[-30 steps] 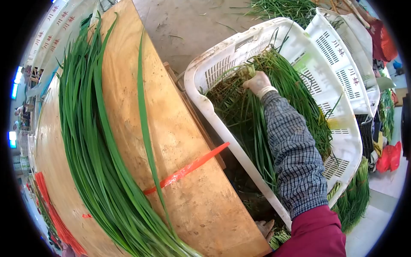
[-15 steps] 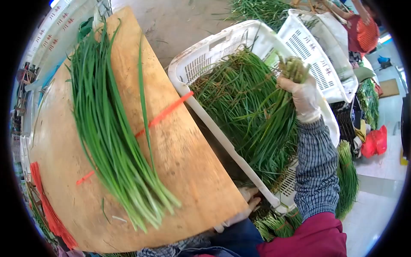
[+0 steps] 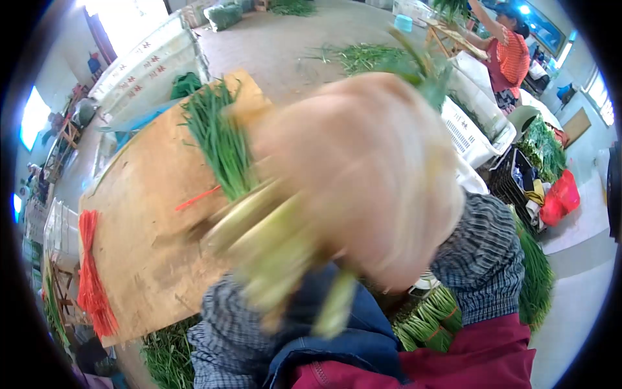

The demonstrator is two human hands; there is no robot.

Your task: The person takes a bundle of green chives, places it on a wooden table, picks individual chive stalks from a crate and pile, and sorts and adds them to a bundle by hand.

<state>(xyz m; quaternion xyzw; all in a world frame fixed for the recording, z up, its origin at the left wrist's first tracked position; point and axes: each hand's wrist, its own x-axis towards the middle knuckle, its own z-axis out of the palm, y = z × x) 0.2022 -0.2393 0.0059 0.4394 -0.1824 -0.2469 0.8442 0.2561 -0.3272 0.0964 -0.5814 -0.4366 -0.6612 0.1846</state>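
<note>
My right hand (image 3: 369,175), in a pale thin glove, is very close to the camera and smeared by motion. It is closed round a bunch of garlic chives (image 3: 272,240), whose pale cut stalk ends point down and to the left. Some green leaves of this bunch show above the hand. Of my left arm only the checked sleeve (image 3: 227,330) shows; the hand itself is hidden behind the stalks. Past my right hand, another pile of garlic chives (image 3: 223,142) lies on the wooden board (image 3: 149,227), partly covered, near a red tie strip (image 3: 197,198).
A bundle of red ties (image 3: 94,272) hangs over the board's left edge. White baskets (image 3: 463,126) stand behind my right hand. Tied chive bundles (image 3: 431,318) lie low beside my lap. A co-worker (image 3: 508,58) in orange stands at the far right, by a wooden stand.
My right hand has lifted the bunch from over the white basket, up and leftward, close to the camera. The view has tilted up, and my left sleeve has come further into sight.
</note>
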